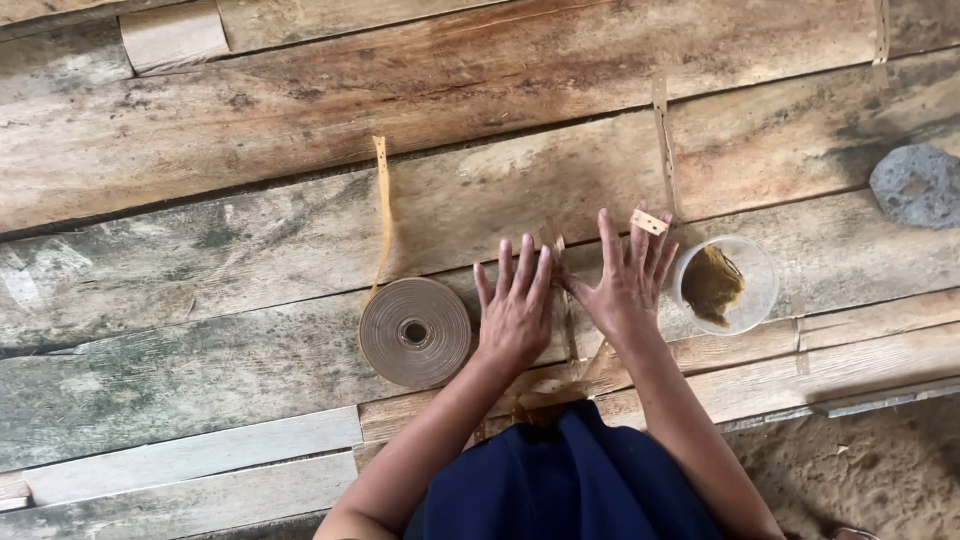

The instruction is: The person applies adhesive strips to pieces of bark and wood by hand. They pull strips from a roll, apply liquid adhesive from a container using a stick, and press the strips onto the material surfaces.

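I see both hands flat, fingers spread and released, pressing thin tan strips (566, 300) onto weathered grey-brown planks (250, 240). Left hand (513, 312) and right hand (622, 285) lie side by side, the strips between and under them. A small tan piece (648, 222) rests on the right fingertips. Coiled strip roll (415, 332) just left; clear cup (725, 285) of brown paste just right. Grey stone (916, 185) far right. Sandy ground (860, 470) borders the near-right plank edge.

Both hands lie flat on the plank floor (250, 240), side by side. The tape roll (415, 332) sits just left of the left hand (515, 310). The plastic cup (725, 284) stands just right of the right hand (625, 285).
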